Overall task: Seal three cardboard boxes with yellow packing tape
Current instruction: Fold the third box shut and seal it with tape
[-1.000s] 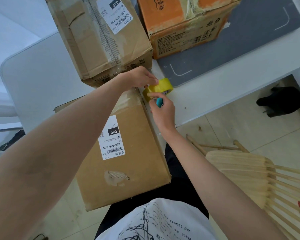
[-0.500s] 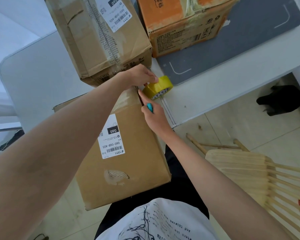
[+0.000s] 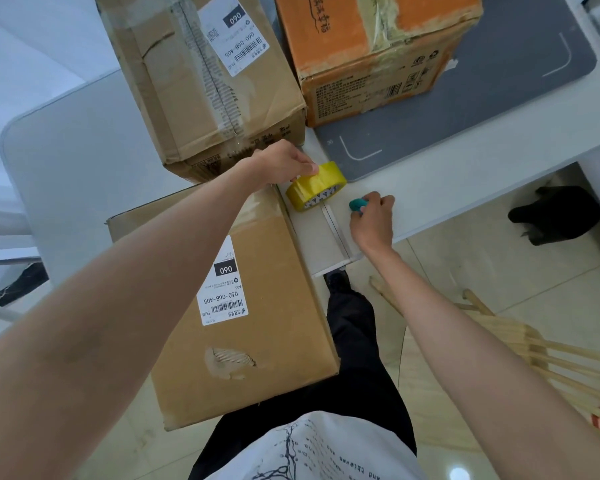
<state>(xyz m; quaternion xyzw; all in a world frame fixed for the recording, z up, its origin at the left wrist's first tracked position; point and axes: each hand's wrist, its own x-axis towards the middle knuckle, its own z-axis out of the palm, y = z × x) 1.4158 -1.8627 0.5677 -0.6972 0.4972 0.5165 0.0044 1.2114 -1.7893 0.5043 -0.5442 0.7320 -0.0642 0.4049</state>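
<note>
The round yellow packing tape roll (image 3: pixel 316 186) is held tilted on the white table (image 3: pixel 430 188), its open core facing five o'clock, just off the near brown cardboard box (image 3: pixel 253 306), whose long axis runs twelve to six. It is pinched by the left hand (image 3: pixel 284 162). A small teal cutter (image 3: pixel 358 204) is clenched in the right hand (image 3: pixel 373 220), which has been moved from the box's edge out to three o'clock. A second brown box (image 3: pixel 201 81) and an orange box (image 3: pixel 378 53) are seen at twelve o'clock, the latter on a grey mat (image 3: pixel 499 98)
</note>
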